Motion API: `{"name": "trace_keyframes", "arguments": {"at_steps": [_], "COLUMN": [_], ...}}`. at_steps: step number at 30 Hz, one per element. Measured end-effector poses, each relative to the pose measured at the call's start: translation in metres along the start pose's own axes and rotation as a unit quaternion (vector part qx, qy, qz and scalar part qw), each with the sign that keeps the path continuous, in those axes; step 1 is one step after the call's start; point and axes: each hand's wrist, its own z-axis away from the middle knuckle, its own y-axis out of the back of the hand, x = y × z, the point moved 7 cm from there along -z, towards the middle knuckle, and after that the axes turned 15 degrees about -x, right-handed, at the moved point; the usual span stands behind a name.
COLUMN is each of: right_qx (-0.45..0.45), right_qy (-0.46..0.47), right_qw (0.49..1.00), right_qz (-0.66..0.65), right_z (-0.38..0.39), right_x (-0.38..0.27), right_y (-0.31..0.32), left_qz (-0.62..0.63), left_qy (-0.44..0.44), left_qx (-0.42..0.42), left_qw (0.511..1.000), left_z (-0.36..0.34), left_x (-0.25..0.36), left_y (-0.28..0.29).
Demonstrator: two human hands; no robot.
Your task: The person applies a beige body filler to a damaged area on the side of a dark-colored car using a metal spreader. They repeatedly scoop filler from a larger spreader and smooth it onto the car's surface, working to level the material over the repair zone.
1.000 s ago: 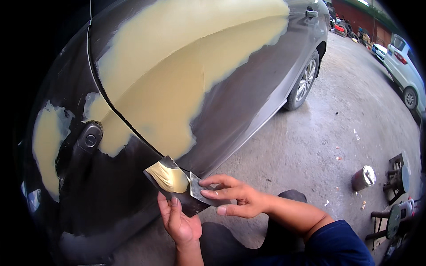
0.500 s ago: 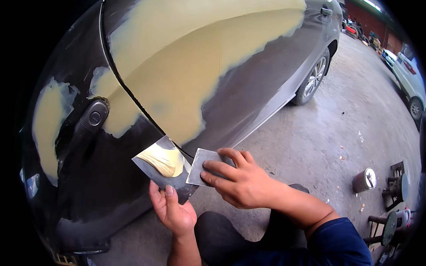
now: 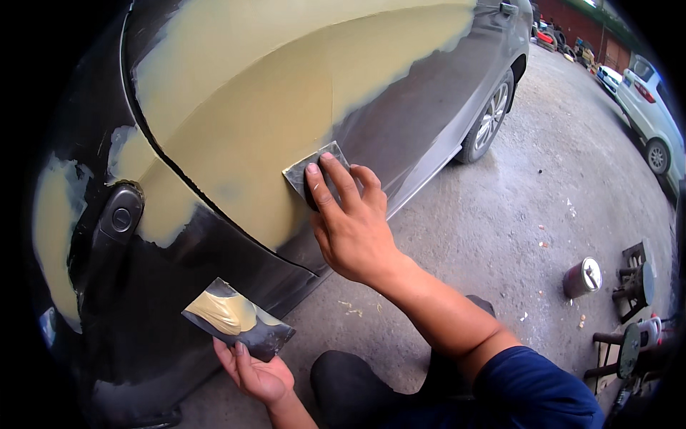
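My right hand [image 3: 354, 222] presses a thin grey spreader [image 3: 299, 171] flat against the car door, fingers spread over its back. The blade lies at the lower edge of a broad patch of yellow body filler [image 3: 250, 143]. Lower left, my left hand [image 3: 257, 372] pinches a dark flat plate [image 3: 268, 332] by its lower edge. A mound of yellow filler [image 3: 225, 312] sits on that plate. Left of the door seam, more filler surrounds the dark door handle [image 3: 121, 214].
On the concrete floor at right stand a metal can [image 3: 582, 279] and small stools [image 3: 629, 350]. The car's rear wheel [image 3: 491, 123] is beyond the door. A white car [image 3: 650, 107] is parked at far right. My knees [image 3: 350, 382] are below my hands.
My right hand has moved up and away from the plate, bringing the spreader onto the door. My left hand has lowered the plate toward the lower left.
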Motion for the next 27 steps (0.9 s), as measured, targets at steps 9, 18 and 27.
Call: {"name": "trace_keyframes", "arguments": {"at_steps": [9, 18, 27], "right_qx": [-0.02, -0.007, 0.006], "right_qy": [0.027, 0.009, 0.001], "right_qw": [0.999, 0.999, 1.0], "right_qz": [0.004, -0.036, -0.008], "right_z": [0.045, 0.033, -0.006], "right_x": [0.01, 0.014, -0.007], "right_y": [-0.061, -0.003, 0.004], "left_qz": [0.006, 0.011, 0.021], "left_qy": [0.02, 0.033, 0.038], "left_qx": [-0.046, -0.021, -0.022], "left_qw": [0.999, 0.999, 0.999], "left_z": [0.005, 0.006, 0.01], "left_x": [-0.01, -0.005, -0.007], "left_y": [0.009, -0.002, 0.003]}}
